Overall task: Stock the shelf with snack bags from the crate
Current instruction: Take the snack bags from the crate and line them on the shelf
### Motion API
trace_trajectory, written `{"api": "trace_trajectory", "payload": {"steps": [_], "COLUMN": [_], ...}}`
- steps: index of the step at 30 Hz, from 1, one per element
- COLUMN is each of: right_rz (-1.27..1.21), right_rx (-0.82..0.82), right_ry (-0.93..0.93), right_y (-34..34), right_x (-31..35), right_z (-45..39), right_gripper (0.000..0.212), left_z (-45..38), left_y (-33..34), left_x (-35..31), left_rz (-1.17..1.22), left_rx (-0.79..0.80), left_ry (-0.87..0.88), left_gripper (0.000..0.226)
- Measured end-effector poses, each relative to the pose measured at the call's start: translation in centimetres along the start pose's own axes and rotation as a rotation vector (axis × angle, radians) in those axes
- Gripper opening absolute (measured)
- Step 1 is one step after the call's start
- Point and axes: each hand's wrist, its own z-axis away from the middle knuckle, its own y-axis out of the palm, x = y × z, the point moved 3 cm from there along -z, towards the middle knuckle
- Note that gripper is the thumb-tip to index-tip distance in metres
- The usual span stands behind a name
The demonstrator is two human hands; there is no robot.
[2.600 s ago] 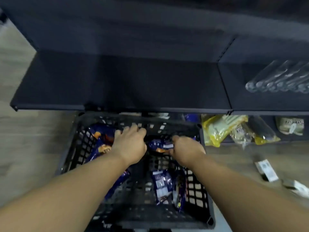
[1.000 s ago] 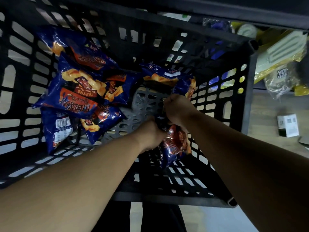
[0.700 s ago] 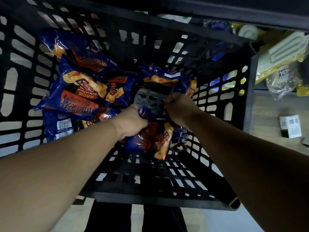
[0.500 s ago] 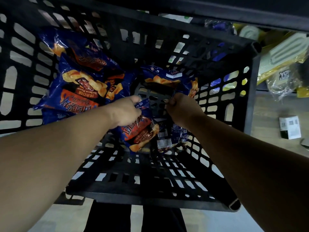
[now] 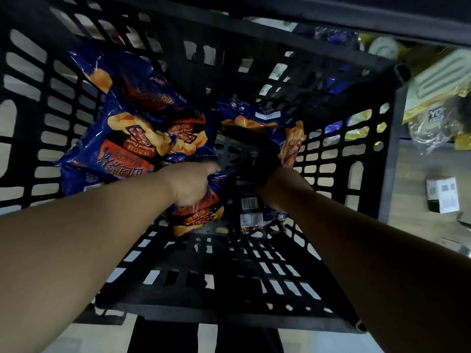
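Both hands are down in the crate (image 5: 390, 154), each on its own bag. Left hand (image 5: 190, 184) is curled round the top edge of the front-facing bag (image 5: 201, 215), with the "Barbecue Flavor" print showing below the knuckles. Right hand (image 5: 283, 187) looks closed on the bag showing its back label (image 5: 251, 215), but the fingers are in shadow behind the wrist, so exact finger position can't be told. Both bags hang low near the crate floor, not yet clear of the walls.

Rest of the stock: a pile (image 5: 132, 133) against the left wall and one bag (image 5: 257, 118) at the far side. Shelf edge (image 5: 356, 19) is right above the far rim.

For the lift, my read:
- grip the seam, not the belly, since chips crush and foil slips
- come straight up until clear of the rim; the slotted walls could snag a corner
- keep the two bags apart so they don't swing into each other
- watch the shelf lip overhead on the way out
- flip the right bag print-forward before placing
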Motion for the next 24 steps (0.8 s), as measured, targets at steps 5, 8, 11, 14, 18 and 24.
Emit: {"api": "trace_trajectory", "payload": {"steps": [5,8,11,14,18,24], "right_rz": [-0.328,-0.386,-0.381,-0.255,0.183,0.367], "right_rx": [-0.396,-0.516,-0.586,-0.543,-0.485,-0.079], "right_ry": [0.072,0.112,0.065,-0.043,-0.158,-0.272], "right_y": [-0.8,-1.8,-2.8,-2.5,-1.8,3.2], "right_x": [-0.8,-0.9,0.0,0.6,1.6,2.8], "right_z": [0.1,0.2,0.0,0.0,2.3,2.6], "right_gripper": [0.062,0.065,0.055,0.044,0.048,0.054], "left_z": [0.4,0.4,0.3,0.2,0.4,0.6], "left_y": [0.2,-0.5,-0.8,-0.7,-0.9,-1.4], "left_x": [-0.1,0.0,0.3,0.8,1.3,1.9], "left_rz": [0.08,0.04,-0.019,-0.03,0.033,-0.096], "left_rx": [-0.053,-0.075,-0.07,-0.063,-0.065,-0.056], "left_ry": [0.016,-0.002,-0.003,-0.016,-0.038,-0.054], "left_gripper": [0.056,0.058,0.062,0.061,0.058,0.058]}}
